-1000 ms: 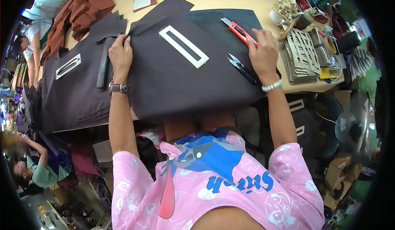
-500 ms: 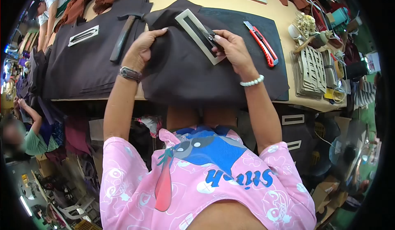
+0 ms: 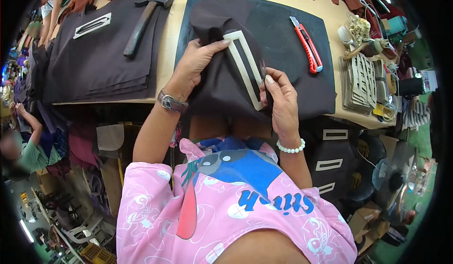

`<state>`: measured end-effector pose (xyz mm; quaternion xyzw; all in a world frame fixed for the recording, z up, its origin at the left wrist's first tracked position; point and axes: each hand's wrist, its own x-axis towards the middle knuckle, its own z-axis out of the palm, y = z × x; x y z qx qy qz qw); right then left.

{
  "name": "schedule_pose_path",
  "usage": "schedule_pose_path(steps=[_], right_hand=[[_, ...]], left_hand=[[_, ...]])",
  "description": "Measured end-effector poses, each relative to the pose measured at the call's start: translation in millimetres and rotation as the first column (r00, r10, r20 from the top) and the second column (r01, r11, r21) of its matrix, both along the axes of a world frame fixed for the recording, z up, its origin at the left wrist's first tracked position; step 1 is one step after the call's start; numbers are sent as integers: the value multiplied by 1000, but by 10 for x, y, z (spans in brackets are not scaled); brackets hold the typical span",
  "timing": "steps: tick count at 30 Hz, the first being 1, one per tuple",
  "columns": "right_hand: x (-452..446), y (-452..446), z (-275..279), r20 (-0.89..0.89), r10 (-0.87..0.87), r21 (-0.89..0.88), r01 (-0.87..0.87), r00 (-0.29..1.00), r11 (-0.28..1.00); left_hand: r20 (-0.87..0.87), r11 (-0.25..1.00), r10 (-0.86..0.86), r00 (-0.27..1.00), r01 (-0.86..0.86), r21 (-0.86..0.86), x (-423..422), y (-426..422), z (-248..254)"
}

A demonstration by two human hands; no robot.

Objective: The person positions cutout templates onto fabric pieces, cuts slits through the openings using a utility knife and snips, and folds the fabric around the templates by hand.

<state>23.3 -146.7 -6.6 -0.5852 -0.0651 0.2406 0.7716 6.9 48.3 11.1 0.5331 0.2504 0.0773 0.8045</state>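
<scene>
A dark brown fabric piece [image 3: 217, 84] with a long pale rectangular frame [image 3: 246, 68] on it is bunched at the table's front edge. My left hand [image 3: 196, 63] pinches the fabric at the frame's upper left corner, thumb on top. In my right hand [image 3: 278, 91] are small dark thread snips [image 3: 264, 75], blades up, beside the frame's lower right side. A red cutter knife [image 3: 306, 44] lies on the dark mat [image 3: 278, 28] to the right.
To the left, a hammer [image 3: 141, 28] rests on stacked dark fabric [image 3: 108, 75] bearing another framed piece [image 3: 92, 25]. Slotted pale pieces [image 3: 357, 82] are stacked at the right. Parts of co-workers [image 3: 29, 153] show at the far left.
The snips, on the mat at first, were picked up by my right hand. My left hand now grips the frame's corner, and the fabric has been lifted and drawn toward me, baring more mat.
</scene>
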Motion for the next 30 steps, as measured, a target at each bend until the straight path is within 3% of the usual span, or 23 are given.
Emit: schedule_pose_path(steps=[4,7,13,19,30], right_hand=[[-70,-11,19,-32,71,7,-71,997,997],[-101,17,54,-97,118,50,-114,988,992],[13,65,162,-29,119,65,-117,993,991],[84,40,271,-96,138,63,-133,986,989],[151,40,339,-59,174,110,-167,983,980]], left_hand=[[-16,986,151,988,-152,-64,-8,-87,-143],[51,989,34,998,-26,-146,-20,-31,-236],[138,984,165,976,-154,-90,-99,-175,-97],[245,999,6,969,4,-38,-170,-221,120],[322,997,-56,945,38,63,-203,-239,166]])
